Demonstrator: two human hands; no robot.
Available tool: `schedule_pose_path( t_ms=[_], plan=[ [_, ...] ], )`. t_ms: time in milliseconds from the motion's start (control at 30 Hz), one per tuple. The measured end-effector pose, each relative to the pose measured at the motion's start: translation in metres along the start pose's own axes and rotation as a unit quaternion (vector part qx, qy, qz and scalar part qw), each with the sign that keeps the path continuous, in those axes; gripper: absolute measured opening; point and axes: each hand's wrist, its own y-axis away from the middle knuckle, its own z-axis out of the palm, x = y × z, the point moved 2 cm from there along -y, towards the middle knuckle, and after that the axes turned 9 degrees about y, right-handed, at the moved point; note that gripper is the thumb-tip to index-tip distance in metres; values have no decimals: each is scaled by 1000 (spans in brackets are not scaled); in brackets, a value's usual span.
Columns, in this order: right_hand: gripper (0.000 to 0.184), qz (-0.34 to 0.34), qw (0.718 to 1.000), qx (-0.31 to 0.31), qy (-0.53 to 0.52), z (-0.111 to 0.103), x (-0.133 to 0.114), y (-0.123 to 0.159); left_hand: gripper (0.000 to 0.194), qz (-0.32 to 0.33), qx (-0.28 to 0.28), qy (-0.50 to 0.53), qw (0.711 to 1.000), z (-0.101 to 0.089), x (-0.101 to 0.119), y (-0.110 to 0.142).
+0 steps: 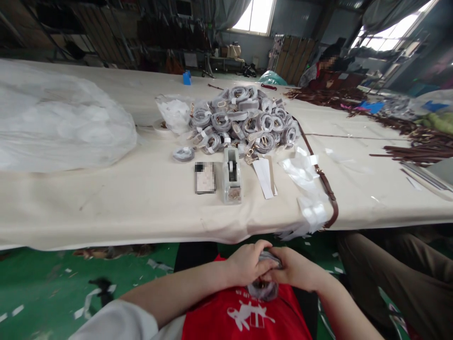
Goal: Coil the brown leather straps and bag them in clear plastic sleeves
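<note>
Both my hands meet low in front of my red apron, below the table's edge. My left hand (247, 264) and my right hand (295, 268) are closed together round a grey rolled strap (264, 288), part of which hangs beneath them. On the table ahead lies a heap of several grey coiled straps (242, 120). One coiled strap (183, 154) lies apart at the heap's left. A tape dispenser (231, 175) stands near the table's front edge, with a phone (205, 177) to its left and white paper strips (265, 177) to its right.
The long table is covered in cream cloth (106, 198). A big clear plastic bag (60, 123) lies at left. A brown leather strap (323, 182) runs over the front edge. Brown straps (417, 141) are piled at right. Another person's leg (396, 274) is beside me.
</note>
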Motion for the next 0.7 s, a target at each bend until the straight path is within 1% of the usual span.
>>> schedule_pose_path(
  t_ms=[67, 133, 200, 300, 400, 500, 567, 700],
  plan=[
    [33, -17, 999, -5, -41, 9, 2, 0, 49, -45, -8, 74, 996, 2, -13, 6],
    [33, -42, 997, 6, -69, 19, 4, 0, 49, -80, -9, 160, 984, 1, -25, 12],
    [33, -48, 997, 24, -59, 29, 5, 0, 48, -80, 26, 195, 977, -2, -33, 16],
    [38, -24, 998, 49, -36, 41, 5, -4, 48, -68, 77, 209, 973, -4, -37, 18],
    [37, -23, 998, 48, -40, 45, 6, -8, 51, -88, 91, 244, 962, 0, -37, 17],
    [38, -26, 998, 40, -42, 42, 7, -8, 53, -96, 103, 254, 957, 3, -35, 14],
    [39, -25, 998, 31, -40, 39, 9, -7, 54, -88, 94, 235, 964, 2, -34, 12],
    [37, -20, 1000, 9, -20, 35, 17, -6, 54, -69, 43, 191, 978, -3, -30, 9]
  ],
)
